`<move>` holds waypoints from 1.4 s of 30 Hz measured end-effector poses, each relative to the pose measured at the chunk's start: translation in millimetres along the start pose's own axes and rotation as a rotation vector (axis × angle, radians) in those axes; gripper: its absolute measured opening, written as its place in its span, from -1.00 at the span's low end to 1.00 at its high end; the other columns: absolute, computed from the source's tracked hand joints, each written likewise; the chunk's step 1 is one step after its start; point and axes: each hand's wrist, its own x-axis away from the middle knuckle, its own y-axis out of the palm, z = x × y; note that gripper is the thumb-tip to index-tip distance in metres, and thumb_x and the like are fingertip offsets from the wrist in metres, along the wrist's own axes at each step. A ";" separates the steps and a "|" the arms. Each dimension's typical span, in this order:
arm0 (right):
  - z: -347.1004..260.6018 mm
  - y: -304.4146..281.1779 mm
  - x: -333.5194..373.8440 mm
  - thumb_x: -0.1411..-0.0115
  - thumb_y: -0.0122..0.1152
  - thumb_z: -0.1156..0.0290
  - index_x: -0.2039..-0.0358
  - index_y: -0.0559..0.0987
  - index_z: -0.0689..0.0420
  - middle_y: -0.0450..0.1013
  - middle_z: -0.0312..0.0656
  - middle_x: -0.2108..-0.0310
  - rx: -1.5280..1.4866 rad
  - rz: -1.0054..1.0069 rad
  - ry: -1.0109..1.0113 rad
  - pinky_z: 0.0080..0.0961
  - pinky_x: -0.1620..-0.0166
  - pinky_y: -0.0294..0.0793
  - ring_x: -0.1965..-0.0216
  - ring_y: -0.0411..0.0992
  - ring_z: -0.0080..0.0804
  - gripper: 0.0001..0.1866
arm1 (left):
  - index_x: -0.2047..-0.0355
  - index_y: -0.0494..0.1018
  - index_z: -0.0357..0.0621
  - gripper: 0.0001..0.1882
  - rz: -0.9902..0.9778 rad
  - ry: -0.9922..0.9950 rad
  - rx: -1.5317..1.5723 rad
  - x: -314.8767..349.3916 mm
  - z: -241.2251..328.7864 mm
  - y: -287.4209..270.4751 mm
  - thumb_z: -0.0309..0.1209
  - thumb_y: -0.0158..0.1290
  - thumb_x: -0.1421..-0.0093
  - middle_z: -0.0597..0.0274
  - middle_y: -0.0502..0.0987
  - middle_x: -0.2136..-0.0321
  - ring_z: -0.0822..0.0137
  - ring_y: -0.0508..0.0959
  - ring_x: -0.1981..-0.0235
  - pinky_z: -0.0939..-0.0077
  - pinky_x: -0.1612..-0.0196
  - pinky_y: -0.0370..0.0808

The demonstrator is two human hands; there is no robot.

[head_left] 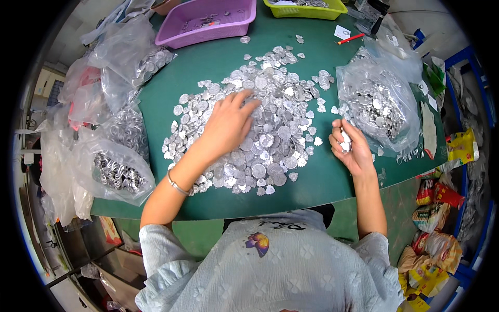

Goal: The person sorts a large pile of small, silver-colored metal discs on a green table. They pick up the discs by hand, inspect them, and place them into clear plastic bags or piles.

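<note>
A wide heap of small silvery metal pieces point(258, 171), some round like coins and others scallop-edged or heart-shaped, covers the middle of the green table. My left hand point(226, 126) rests over the heap's left part, palm down, fingers stretched and a little apart, fingertips among the pieces. Nothing shows in its grasp, though the palm side is hidden. Right of the heap, my right hand point(358, 152) is turned partly up, its fingers curled around several small silvery metal pieces point(345, 141). A clear plastic bag point(410, 132) full of similar silvery pieces lies just beyond that hand.
Plastic bags point(117, 57) with metal parts line the left side; one open bag point(86, 174) holds ring-like parts. A purple basket point(205, 39) and a yellow-green basket point(306, 12) stand at the back. A red pencil point(351, 39) lies at the back right.
</note>
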 end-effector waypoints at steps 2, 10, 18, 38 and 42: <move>-3.6 8.6 -9.0 -0.35 -0.13 0.21 0.28 0.43 0.20 0.24 -0.31 0.64 0.065 -0.014 0.008 -0.60 0.63 0.26 0.64 0.29 -0.48 -0.69 | -0.02 0.34 -0.13 -0.58 0.054 0.017 0.076 -19.8 -6.6 4.0 -0.52 0.00 -0.11 0.03 0.30 -0.07 -0.01 0.34 -0.07 0.22 -0.12 0.28; -14.4 30.1 -54.9 -0.30 -0.03 0.36 0.18 0.49 0.29 0.23 -0.38 0.67 0.359 0.084 -0.114 -0.66 0.63 0.25 0.62 0.27 -0.60 -0.74 | -0.13 0.26 -0.13 -0.46 -0.009 0.142 0.052 -86.7 -17.2 57.5 -0.24 0.05 -0.16 -0.02 0.22 -0.17 -0.08 0.16 -0.21 0.08 -0.20 0.15; -17.0 28.6 -69.8 -0.28 0.00 0.38 0.21 0.49 0.29 0.23 -0.39 0.66 0.379 0.072 -0.068 -0.69 0.64 0.21 0.66 0.22 -0.66 -0.77 | 0.01 0.37 -0.09 -0.52 -0.121 0.449 0.136 -46.4 10.0 38.8 -0.32 0.16 -0.04 0.09 0.33 0.01 -0.03 0.22 -0.16 0.02 -0.18 0.18; -46.5 25.8 -41.4 -0.24 0.08 0.39 0.35 0.53 0.27 0.28 -0.40 0.65 0.808 0.296 -0.577 -0.69 0.58 0.12 0.65 0.18 -0.68 -0.82 | -0.09 0.30 -0.14 -0.48 -0.210 0.134 0.090 0.9 28.9 28.7 -0.19 0.03 -0.17 0.01 0.10 -0.23 -0.19 0.05 -0.24 -0.19 -0.20 0.02; -71.6 7.8 -22.5 -0.20 0.13 0.39 0.42 0.52 0.32 0.38 -0.27 0.59 1.463 0.528 -0.658 -0.65 0.41 0.28 0.54 0.31 -0.56 -0.79 | -0.06 0.33 -0.10 -0.50 -0.157 0.073 0.145 27.9 46.0 17.3 -0.31 0.11 -0.11 0.06 0.13 -0.22 -0.05 0.05 -0.27 -0.18 -0.22 0.00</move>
